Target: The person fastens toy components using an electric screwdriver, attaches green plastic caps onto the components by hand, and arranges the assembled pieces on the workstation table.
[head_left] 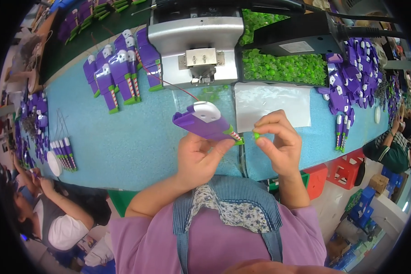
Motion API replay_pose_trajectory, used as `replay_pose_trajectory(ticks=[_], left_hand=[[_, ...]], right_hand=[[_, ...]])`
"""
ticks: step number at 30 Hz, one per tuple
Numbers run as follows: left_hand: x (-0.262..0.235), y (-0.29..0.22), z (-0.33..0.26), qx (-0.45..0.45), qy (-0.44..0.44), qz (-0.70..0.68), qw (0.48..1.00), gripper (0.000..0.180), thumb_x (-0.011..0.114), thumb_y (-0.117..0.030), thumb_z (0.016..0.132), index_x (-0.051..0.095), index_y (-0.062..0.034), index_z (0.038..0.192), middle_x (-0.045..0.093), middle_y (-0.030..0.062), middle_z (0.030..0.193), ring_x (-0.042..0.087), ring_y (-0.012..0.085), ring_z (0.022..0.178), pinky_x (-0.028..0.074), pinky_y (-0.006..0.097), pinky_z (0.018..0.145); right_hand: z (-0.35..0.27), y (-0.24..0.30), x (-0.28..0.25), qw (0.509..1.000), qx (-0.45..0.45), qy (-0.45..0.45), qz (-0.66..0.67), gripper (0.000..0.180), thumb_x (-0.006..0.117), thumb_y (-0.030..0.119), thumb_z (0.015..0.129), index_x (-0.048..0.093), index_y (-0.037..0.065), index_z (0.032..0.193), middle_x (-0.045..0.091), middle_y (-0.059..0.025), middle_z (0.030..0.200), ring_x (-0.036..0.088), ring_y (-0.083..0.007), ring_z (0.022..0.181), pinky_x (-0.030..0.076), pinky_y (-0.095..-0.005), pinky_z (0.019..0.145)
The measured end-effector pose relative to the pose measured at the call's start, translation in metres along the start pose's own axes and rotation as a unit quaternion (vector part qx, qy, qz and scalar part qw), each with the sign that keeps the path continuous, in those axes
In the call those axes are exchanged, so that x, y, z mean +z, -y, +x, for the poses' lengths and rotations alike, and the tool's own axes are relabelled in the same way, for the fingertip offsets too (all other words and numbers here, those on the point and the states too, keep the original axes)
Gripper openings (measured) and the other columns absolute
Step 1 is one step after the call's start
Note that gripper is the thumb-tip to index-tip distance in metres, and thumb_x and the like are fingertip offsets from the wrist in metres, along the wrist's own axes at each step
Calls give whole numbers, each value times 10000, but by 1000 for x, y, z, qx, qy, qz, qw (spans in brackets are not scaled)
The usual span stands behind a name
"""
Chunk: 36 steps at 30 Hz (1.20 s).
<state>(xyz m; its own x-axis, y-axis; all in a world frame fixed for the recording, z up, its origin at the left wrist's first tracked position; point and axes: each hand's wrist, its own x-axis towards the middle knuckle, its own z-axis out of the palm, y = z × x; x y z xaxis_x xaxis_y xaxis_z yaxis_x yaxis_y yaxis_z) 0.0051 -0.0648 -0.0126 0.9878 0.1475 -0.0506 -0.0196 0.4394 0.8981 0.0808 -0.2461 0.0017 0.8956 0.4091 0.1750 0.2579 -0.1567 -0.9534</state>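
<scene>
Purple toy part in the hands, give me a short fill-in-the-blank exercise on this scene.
1. The left hand holds a ____ toy part.
2. The right hand pinches a small ____ piece.
3. The tray behind is full of ____ pieces.

Missing words: purple; green; green

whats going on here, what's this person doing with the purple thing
A person at a blue worktable has a purple and white plastic toy part in the grip of the left hand. The right hand pinches a small green piece right beside the toy part's striped, green-tipped end. Behind them stand a grey press machine and a tray of green pieces. More purple toy parts lie in rows on the table, and other people work at both sides.
</scene>
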Motion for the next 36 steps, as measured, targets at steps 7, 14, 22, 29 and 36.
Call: replay_pose_trajectory(ticks=[7, 14, 22, 29, 36], left_hand=[[0, -4, -6, -1, -2, 43, 999, 261, 602, 63, 876, 507, 23, 1117, 636, 115, 998, 637, 202, 941, 522, 334, 836], [-9, -3, -12, -47, -35, 29, 998, 275, 647, 47, 852, 549, 31, 1108, 647, 104, 1043, 634, 156, 947, 514, 286, 833], [-58, -43, 0, 4, -165, -1, 986, 196, 440, -67, 841, 578, 42, 929, 612, 100, 835, 625, 242, 780, 518, 348, 737], [-148, -71, 27, 77, -379, 161, 908, 169, 652, -103, 845, 513, -9, 831, 502, 32, 716, 454, 104, 583, 440, 295, 546], [-181, -73, 41, -63, -370, 584, 719, 308, 805, -143, 745, 534, -39, 848, 536, -26, 681, 456, 57, 591, 362, 224, 519]], right_hand=[[-2, 4, 10, 998, -23, 59, -11, 158, 751, 61, 727, 689, 47, 871, 647, -69, 909, 557, -213, 852, 442, -313, 762], [-5, -3, 24, 995, 34, 87, 40, 150, 760, 12, 704, 687, 32, 833, 652, -71, 818, 580, -193, 778, 463, -288, 691], [55, -23, 48, 982, -70, 37, -170, 148, 676, -12, 749, 681, 16, 894, 645, -102, 854, 590, -262, 771, 478, -345, 687], [58, -36, 58, 905, -173, -3, -390, 235, 618, -57, 696, 663, -5, 921, 591, -99, 854, 550, -293, 757, 466, -385, 681], [56, -37, 65, 900, -144, 4, -410, 183, 635, -35, 732, 620, -12, 913, 565, -131, 858, 543, -320, 790, 461, -403, 683]])
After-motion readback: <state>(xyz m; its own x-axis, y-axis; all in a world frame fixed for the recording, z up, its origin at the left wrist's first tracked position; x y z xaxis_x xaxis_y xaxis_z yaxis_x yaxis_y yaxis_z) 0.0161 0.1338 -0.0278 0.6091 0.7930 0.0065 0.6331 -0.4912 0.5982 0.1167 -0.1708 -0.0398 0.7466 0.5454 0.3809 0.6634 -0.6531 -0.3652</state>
